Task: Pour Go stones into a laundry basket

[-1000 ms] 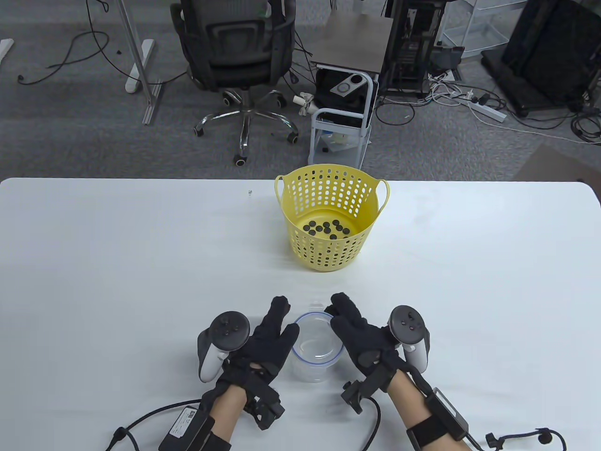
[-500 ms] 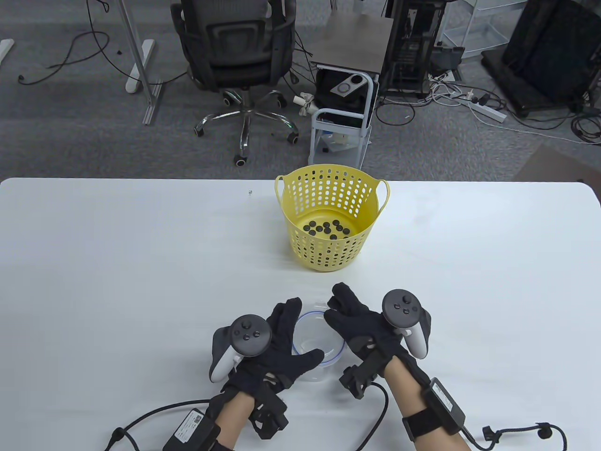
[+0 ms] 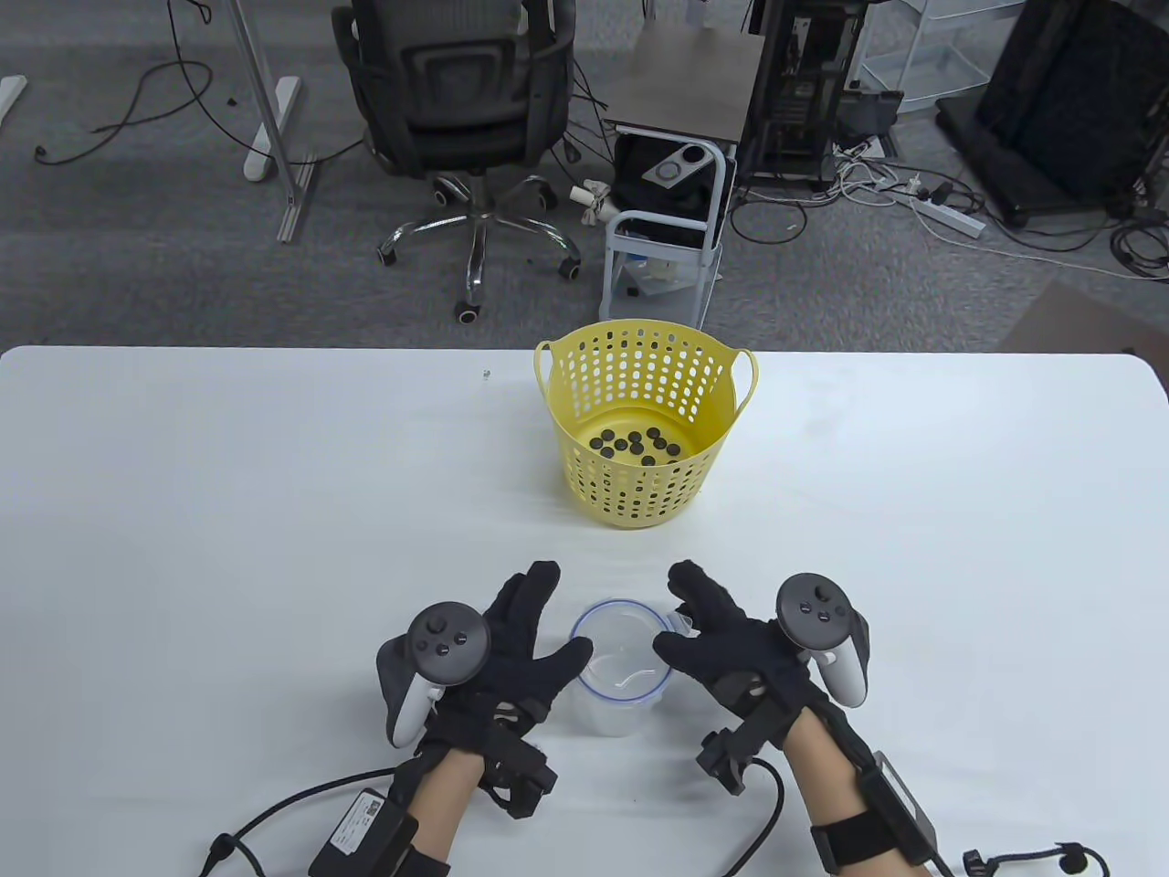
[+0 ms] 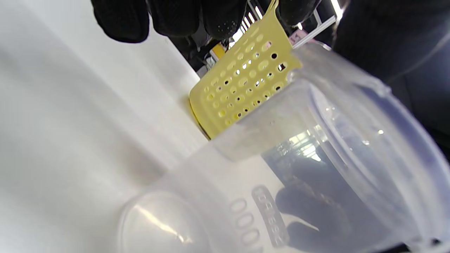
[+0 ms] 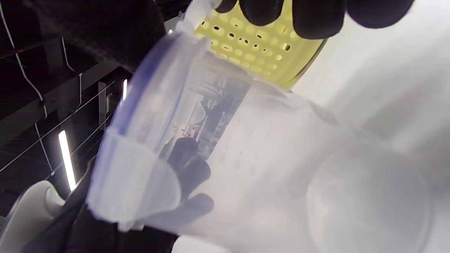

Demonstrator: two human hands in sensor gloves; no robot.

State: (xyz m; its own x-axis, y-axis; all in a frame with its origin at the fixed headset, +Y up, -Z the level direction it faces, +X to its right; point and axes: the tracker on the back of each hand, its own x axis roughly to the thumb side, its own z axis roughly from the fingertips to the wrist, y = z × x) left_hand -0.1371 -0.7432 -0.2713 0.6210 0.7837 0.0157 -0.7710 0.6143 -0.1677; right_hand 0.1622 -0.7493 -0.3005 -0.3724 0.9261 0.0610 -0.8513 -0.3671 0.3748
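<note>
A yellow perforated laundry basket [image 3: 644, 475] stands upright at the table's far middle, with several black Go stones [image 3: 637, 445] on its bottom. A clear plastic container [image 3: 614, 708] with a blue-rimmed lid [image 3: 621, 653] on top stands near the front edge and looks empty. My left hand [image 3: 559, 614] is at its left with fingers spread, thumb at the rim. My right hand [image 3: 678, 607] is at its right, fingers spread, thumb by the lid's tab. The left wrist view shows the container [image 4: 316, 158] close, with the basket [image 4: 242, 88] behind. The right wrist view shows the same container [image 5: 246, 158] and basket [image 5: 260, 52].
The white table [image 3: 228, 512] spreads wide on both sides. A small speck [image 3: 486, 374] lies near the far edge, left of the basket. Beyond the table stand an office chair [image 3: 466, 110] and a small cart [image 3: 671, 210]. Glove cables trail at the front edge.
Both hands lay over the container's top half a second ago. They have moved outward to its sides, with the fingers spread. The basket and stones have not moved.
</note>
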